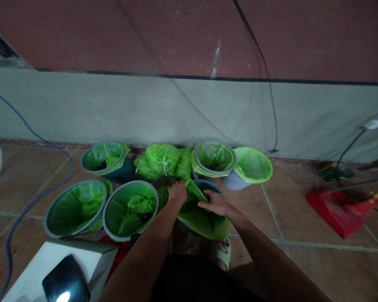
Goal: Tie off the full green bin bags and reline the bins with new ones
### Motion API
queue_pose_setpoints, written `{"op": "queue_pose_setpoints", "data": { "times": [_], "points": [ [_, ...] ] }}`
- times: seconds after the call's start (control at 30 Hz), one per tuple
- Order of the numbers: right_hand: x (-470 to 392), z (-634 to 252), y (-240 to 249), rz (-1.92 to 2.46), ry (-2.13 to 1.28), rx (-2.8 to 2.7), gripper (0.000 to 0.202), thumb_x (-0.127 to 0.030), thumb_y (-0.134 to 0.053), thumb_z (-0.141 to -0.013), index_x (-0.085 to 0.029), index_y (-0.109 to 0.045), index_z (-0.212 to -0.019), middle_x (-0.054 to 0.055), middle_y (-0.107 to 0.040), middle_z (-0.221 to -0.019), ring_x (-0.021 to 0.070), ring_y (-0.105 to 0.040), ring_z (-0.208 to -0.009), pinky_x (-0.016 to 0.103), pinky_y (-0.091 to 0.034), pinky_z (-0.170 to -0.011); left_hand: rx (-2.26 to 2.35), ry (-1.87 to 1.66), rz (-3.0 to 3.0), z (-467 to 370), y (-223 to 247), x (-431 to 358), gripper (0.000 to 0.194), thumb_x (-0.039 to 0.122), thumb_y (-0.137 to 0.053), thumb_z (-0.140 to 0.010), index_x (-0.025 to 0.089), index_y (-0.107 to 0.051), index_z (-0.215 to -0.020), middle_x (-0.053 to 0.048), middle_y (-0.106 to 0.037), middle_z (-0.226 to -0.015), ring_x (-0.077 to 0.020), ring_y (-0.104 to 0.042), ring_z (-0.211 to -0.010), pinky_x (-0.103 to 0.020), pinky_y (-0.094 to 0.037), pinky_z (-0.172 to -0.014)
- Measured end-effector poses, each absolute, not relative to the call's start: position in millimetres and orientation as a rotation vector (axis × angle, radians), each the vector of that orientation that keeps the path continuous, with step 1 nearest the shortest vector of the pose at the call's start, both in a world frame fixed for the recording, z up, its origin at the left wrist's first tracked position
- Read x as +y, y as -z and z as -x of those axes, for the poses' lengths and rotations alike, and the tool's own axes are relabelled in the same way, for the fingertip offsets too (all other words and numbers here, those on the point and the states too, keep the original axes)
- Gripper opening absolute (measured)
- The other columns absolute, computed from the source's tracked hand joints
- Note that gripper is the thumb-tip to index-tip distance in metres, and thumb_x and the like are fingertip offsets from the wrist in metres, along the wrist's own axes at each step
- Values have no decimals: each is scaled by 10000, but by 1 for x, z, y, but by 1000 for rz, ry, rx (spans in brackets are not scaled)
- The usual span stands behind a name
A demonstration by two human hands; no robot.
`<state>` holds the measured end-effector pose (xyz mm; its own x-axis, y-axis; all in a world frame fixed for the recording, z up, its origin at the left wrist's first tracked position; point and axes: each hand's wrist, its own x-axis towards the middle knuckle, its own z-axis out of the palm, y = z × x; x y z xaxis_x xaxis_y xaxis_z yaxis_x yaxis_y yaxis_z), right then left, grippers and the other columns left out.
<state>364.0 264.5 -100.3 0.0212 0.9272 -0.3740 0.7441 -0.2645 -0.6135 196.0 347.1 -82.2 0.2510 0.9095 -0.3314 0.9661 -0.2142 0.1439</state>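
Note:
A blue bin stands on the floor right in front of me, with a green garbage bag spread loosely over its mouth. My left hand is closed on the bag's edge at the left side of the bin. At the right side, my right hand has its thumb and fingers at the bag's folded edge; part of its grip is hidden. The front of the bag hangs over the bin's near rim.
Several lined bins stand around, including a round one at left and a pale one at right. Tied green bags rest by the wall. A white box bears a dark device. A red dustpan lies right; a blue cable crosses left.

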Motion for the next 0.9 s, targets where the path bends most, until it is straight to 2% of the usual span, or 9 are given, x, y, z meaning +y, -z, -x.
{"op": "queue_pose_setpoints", "data": {
  "times": [0.1,0.13,0.3,0.4,0.47,0.57,0.63,0.77,0.9],
  "points": [
    [263,-366,93,2293,-945,-1842,258,-366,-613,-823,-193,-700,-994,79,-720,-980,223,-653,-955,300,-470,-834,1739,272,-2179,-194,86,353,317,131,-433,-884,148,-636,-1127,-161,-692,-1073,-249,-643,-1082,-362,-489,-913],
    [264,-371,91,2416,-868,-1786,230,-325,-559,-858,-184,-705,-967,96,-721,-968,228,-659,-947,300,-470,-815,1741,276,-2174,-192,86,356,313,128,-426,-886,148,-655,-1099,-162,-698,-1061,-250,-649,-1075,-353,-495,-903],
    [265,-409,80,2697,-667,-1507,392,-266,-345,-945,-135,-691,-1074,195,-692,-1068,279,-669,-985,348,-492,-778,1770,283,-2138,-174,82,370,307,157,-419,-902,144,-701,-1022,-163,-709,-1059,-249,-669,-1040,-311,-520,-852],
    [260,-412,76,2692,-713,-1528,339,-302,-416,-929,-152,-704,-1027,173,-703,-1039,273,-680,-960,349,-511,-771,1751,270,-2141,-166,80,373,289,188,-441,-901,167,-712,-1001,-132,-716,-1071,-228,-672,-1031,-284,-516,-852],
    [258,-403,71,2704,-709,-1546,319,-303,-491,-895,-148,-671,-1107,179,-690,-1076,291,-674,-977,381,-519,-781,1730,257,-2154,-166,79,372,290,206,-441,-903,180,-714,-1000,-124,-716,-1078,-226,-671,-1030,-288,-515,-855],
    [263,-386,55,2735,-603,-1618,438,-258,-604,-819,-108,-584,-1230,218,-640,-1160,348,-623,-1073,450,-506,-832,1694,234,-2187,-172,74,368,297,226,-437,-906,193,-715,-1004,-119,-714,-1080,-228,-670,-1025,-311,-513,-860],
    [270,-375,41,2683,-515,-1731,518,-248,-642,-794,-120,-537,-1285,204,-599,-1235,349,-560,-1168,455,-476,-904,1662,196,-2244,-176,68,365,309,230,-421,-912,194,-710,-1015,-117,-715,-1064,-234,-667,-1019,-334,-505,-865],
    [284,-359,20,2425,-336,-1977,630,-278,-627,-818,-156,-427,-1402,150,-536,-1347,297,-480,-1254,403,-394,-1021,1550,104,-2388,-185,48,354,310,216,-405,-920,180,-707,-978,-115,-718,-990,-254,-660,-994,-391,-471,-875],
    [286,-350,22,2219,-246,-2064,593,-217,-592,-821,-187,-458,-1398,109,-525,-1379,274,-461,-1258,374,-358,-1042,1388,39,-2513,-196,28,335,269,200,-429,-918,159,-695,-910,-103,-708,-969,-243,-642,-979,-412,-408,-927]
  ]
}}
